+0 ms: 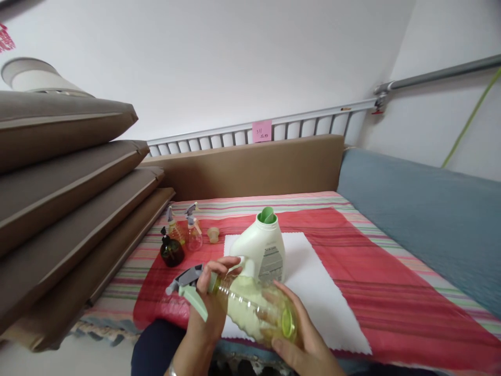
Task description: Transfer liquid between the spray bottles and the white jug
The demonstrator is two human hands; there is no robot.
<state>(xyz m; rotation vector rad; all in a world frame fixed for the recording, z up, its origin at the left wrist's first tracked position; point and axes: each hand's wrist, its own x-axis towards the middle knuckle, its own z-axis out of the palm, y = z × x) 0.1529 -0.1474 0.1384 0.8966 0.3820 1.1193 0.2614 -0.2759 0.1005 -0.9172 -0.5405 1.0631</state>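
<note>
A clear spray bottle (250, 308) with pale green liquid lies tilted on its side between my hands. My left hand (209, 300) is closed around its neck, just under the grey and green trigger head (188, 284). My right hand (303, 334) cups the bottle's base from below, fingers wrapped round it. Right behind the bottle stands a white detergent jug (262, 250) with an open green spout, on a white cloth (313, 282).
A red striped cloth (391, 282) covers the surface. At the back left stand two small spray bottles (188, 230), a dark round bottle (171, 251) and a small cup (213, 234). Brown cushions (66, 193) are stacked at left, a blue mattress (426, 209) at right.
</note>
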